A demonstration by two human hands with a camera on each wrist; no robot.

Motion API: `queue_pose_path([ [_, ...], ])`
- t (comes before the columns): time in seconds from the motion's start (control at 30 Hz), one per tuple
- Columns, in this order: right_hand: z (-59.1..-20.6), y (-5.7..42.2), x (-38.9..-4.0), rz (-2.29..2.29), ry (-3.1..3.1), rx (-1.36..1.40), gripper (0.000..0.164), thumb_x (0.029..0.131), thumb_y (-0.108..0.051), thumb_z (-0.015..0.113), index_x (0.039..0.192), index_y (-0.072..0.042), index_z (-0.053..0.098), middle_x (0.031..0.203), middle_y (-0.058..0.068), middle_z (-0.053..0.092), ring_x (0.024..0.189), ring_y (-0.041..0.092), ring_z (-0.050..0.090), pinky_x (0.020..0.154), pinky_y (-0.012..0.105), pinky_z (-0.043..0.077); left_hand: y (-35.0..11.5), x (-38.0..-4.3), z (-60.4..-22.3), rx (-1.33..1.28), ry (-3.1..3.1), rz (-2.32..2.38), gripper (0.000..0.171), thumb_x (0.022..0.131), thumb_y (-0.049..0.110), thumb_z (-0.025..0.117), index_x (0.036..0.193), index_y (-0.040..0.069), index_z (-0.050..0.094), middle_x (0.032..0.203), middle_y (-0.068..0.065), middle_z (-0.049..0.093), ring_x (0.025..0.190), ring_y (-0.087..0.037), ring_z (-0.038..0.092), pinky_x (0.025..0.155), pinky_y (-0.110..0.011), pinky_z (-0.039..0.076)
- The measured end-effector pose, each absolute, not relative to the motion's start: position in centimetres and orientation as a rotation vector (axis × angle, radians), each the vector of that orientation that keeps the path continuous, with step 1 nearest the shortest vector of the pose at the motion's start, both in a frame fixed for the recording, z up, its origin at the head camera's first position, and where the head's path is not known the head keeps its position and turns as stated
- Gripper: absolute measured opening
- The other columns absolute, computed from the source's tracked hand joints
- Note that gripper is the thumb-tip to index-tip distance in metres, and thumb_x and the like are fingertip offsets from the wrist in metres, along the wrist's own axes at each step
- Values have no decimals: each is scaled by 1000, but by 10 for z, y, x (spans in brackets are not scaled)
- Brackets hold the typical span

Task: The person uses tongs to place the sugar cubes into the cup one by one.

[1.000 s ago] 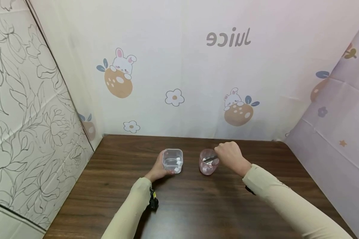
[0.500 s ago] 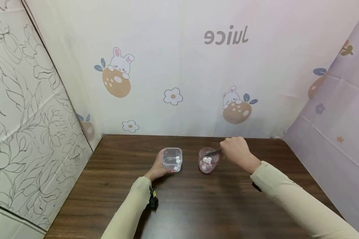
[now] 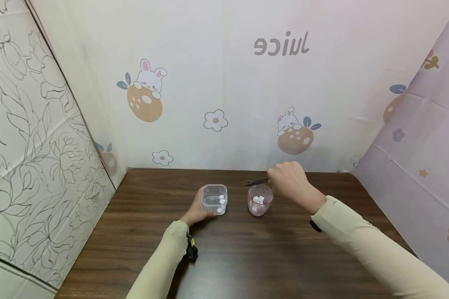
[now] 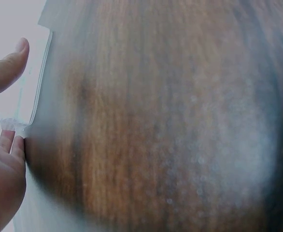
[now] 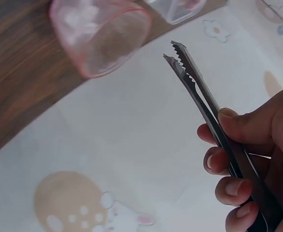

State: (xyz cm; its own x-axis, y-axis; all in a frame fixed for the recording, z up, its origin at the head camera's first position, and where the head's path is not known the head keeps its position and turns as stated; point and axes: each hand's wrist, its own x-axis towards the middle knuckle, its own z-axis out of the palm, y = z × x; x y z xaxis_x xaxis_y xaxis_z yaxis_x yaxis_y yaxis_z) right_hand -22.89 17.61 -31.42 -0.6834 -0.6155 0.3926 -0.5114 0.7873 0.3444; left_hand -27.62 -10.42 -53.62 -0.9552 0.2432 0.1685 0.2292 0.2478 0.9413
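My left hand [image 3: 196, 209] holds a clear square plastic container [image 3: 210, 202], thumb on the near side. A few small white cubes [image 3: 222, 199] lie at the right of its inside. In the left wrist view the thumb and fingers [image 4: 6, 72] stand on either side of the container's edge. My right hand [image 3: 289, 182] grips metal tongs [image 3: 257, 182] above the rim of a pinkish see-through cup [image 3: 260, 208]. Several white cubes [image 3: 258, 199] lie in that cup. The right wrist view shows the tongs' serrated tips close together, with nothing visible between them.
Both vessels stand on a dark wood-grain table [image 3: 224, 257], the cup to the right of the container. A printed cloth [image 3: 194, 83] hangs behind the table's far edge. More cloth panels flank the left and right sides.
The tongs were dipped into the cup, then drew back to the right over its rim. Now they are higher and further left, above the cup. The left hand and container stay put.
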Motion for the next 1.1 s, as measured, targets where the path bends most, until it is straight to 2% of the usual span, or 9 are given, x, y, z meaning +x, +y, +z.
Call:
queue_pose_path([
  [0.17,-316,155,-232,-335,-2417,898,42,64,0,64,46,-18,30,47,-5,25,44,11,23,32,34,33,-104,-276,-535,442,2466,1858,109,57,-9,85,145,3,22,140,-26,34,126,-41,35,107,-51,25],
  [0.3,-321,138,-233,-337,-2402,953,42,59,1,62,49,-19,26,51,-6,21,49,11,17,34,30,27,-104,-277,-536,437,2466,1859,109,57,-10,84,145,3,22,140,-26,34,125,-41,36,106,-51,25],
  [0.4,-326,127,-236,-357,-2428,979,37,59,0,63,48,-18,33,50,-5,25,50,12,18,35,29,26,-103,-277,-537,456,2474,1870,108,56,-12,83,145,2,23,139,-27,35,125,-43,36,107,-52,25],
  [0.47,-329,120,-238,-385,-2444,989,29,61,-1,65,49,-16,44,49,-5,33,48,11,21,35,31,29,-103,-277,-537,478,2479,1877,107,56,-13,83,144,0,23,139,-30,35,125,-45,36,106,-54,24],
  [0.63,-337,105,-244,-444,-2428,1023,20,69,-1,72,58,-14,62,49,-2,46,48,12,23,36,29,29,-104,-278,-538,525,2454,1915,105,55,-18,80,142,-7,22,136,-37,33,124,-52,32,105,-61,21],
  [0.73,-342,98,-247,-469,-2420,1050,22,72,-1,73,58,-15,64,48,-3,47,50,12,20,39,27,24,-104,-277,-538,528,2452,1915,105,55,-18,80,142,-8,22,136,-36,33,124,-52,32,104,-61,22],
  [0.87,-347,89,-250,-522,-2418,1080,24,73,-2,73,57,-16,63,49,-4,50,50,11,20,41,25,23,-104,-277,-538,530,2471,1886,107,56,-14,81,143,-4,21,138,-33,33,126,-47,34,106,-57,23],
  [1.1,-351,73,-250,-619,-2457,1095,21,73,-8,72,58,-17,62,52,-4,54,48,10,24,40,26,32,-106,-279,-539,510,2457,1879,108,57,-10,83,145,0,21,141,-28,33,128,-40,34,108,-50,24],
])
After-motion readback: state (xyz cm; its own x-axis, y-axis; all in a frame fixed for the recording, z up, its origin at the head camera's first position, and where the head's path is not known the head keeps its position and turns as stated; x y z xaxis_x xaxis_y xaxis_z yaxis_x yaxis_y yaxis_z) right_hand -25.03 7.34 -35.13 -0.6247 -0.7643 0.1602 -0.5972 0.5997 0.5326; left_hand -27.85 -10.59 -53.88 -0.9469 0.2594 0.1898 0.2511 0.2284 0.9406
